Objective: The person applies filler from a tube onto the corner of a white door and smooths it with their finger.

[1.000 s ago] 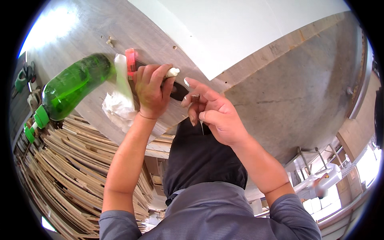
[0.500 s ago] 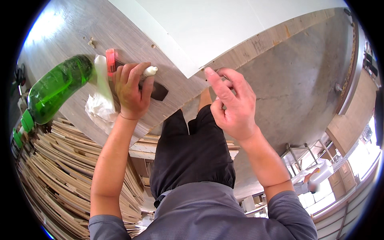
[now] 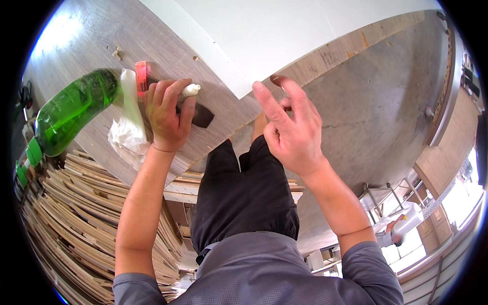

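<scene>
On the wood-grain tabletop, my left hand (image 3: 170,114) is closed round something small whose white nozzle-like tip (image 3: 191,90) pokes out between fingers and thumb; its body is hidden. Under that hand lies a dark flat piece (image 3: 203,116), partly covered, and a red translucent item (image 3: 141,76) sits just beyond the knuckles. My right hand (image 3: 294,124) has its index finger stretched to the edge of a white panel (image 3: 264,46), near the panel's corner. Its other fingers are bent and apart, with nothing visible in them. I cannot tell whether the fingertip touches the panel.
Left of my left hand are a green bottle (image 3: 76,112) lying on its side and crumpled white tissue (image 3: 127,134). Stacked wood strips (image 3: 86,213) fill the lower left. Concrete floor (image 3: 376,101) spreads to the right, where another person (image 3: 394,236) appears farther off.
My right hand has shifted slightly left and away from me along the panel edge, its fingers spreading somewhat. My left hand stays in place.
</scene>
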Motion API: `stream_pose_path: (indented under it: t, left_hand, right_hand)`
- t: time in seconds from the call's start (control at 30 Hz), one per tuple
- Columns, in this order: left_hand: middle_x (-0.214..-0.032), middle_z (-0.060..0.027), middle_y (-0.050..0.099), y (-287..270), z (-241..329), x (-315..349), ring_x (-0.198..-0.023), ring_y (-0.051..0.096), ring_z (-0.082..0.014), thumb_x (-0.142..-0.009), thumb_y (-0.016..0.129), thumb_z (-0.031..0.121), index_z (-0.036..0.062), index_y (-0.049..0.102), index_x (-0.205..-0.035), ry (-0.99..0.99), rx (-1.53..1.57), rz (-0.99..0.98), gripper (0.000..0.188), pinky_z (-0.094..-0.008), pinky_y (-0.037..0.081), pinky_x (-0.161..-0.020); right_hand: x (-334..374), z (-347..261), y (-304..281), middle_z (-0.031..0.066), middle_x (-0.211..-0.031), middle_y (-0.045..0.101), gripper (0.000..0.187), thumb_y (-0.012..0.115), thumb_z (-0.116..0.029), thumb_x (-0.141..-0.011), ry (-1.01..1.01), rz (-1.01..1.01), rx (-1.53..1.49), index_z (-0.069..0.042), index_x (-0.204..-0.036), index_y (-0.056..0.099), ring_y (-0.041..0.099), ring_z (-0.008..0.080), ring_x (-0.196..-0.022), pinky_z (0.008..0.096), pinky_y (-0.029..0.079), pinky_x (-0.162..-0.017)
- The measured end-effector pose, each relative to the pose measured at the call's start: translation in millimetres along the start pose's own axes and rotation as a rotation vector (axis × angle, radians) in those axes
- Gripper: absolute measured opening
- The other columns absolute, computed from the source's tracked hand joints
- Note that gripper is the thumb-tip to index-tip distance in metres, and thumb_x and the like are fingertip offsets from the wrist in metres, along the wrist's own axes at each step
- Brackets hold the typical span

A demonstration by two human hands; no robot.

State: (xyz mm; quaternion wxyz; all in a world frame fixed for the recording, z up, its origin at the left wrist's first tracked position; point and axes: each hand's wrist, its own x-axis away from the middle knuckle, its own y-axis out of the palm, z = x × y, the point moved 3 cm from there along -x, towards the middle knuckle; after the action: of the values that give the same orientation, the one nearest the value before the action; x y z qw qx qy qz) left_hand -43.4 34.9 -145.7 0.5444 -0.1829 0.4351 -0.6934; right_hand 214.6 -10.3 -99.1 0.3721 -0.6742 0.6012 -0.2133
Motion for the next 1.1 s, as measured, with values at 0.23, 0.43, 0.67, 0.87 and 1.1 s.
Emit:
stream_pose_path:
  t: [0.23,0.43,0.67,0.87,1.1]
  left_hand:
    - [-0.103,-0.0056,0.067,0.8,-0.5,1.4,-0.093,0.06,-0.0284,-0.092,0.07,0.02,0.0116,0.07,-0.118,0.001,0.003,0.008,0.028,-0.0413,0.044,-0.085]
    - [-0.103,-0.0057,0.068,0.9,-0.5,0.6,-0.093,0.06,-0.0286,-0.092,0.071,0.019,0.0116,0.07,-0.118,0.002,0.005,0.003,0.028,-0.0414,0.043,-0.085]
    - [-0.103,-0.0059,0.068,0.9,1.4,-0.1,-0.093,0.06,-0.0288,-0.092,0.07,0.02,0.0114,0.07,-0.119,0.009,0.003,0.007,0.028,-0.0413,0.043,-0.085]
    - [-0.103,-0.0057,0.068,0.2,0.0,0.9,-0.093,0.059,-0.0286,-0.092,0.071,0.02,0.0114,0.07,-0.119,0.0,0.003,-0.002,0.029,-0.0412,0.043,-0.085]
    - [-0.103,-0.0054,0.068,0.6,1.3,-0.4,-0.093,0.06,-0.0285,-0.092,0.071,0.02,0.0118,0.07,-0.119,-0.005,-0.001,0.001,0.028,-0.0411,0.043,-0.086]
  right_hand:
    - [1.0,2.6,-11.2,0.0195,-0.139,0.061,0.087,0.055,0.015,-0.074,-0.056,0.043,-0.303,-0.009,-0.157,0.05,0.064,0.0184,-0.081,0.0309,0.055,-0.07]
    - [-8.5,-3.8,-0.2,0.0195,-0.152,0.06,0.098,0.057,0.015,-0.067,-0.052,0.118,-0.391,-0.001,-0.161,0.038,0.072,0.0306,-0.104,0.036,0.059,-0.08]
    - [12.5,-23.4,5.9,0.0174,-0.147,0.062,0.094,0.06,0.013,-0.067,-0.183,-0.081,-0.305,-0.005,-0.158,0.044,0.071,0.0318,-0.094,0.037,0.057,-0.076]
    - [4.3,8.6,2.8,0.0123,-0.119,0.068,0.091,0.06,0.012,-0.068,0.077,0.03,-0.272,-0.012,-0.155,0.054,0.065,0.0279,-0.077,0.0376,0.055,-0.07]
    - [0.6,5.2,2.1,0.0112,-0.118,0.067,0.088,0.062,0.009,-0.07,0.054,-0.039,-0.16,-0.017,-0.153,0.057,0.064,0.0245,-0.074,0.0366,0.056,-0.069]
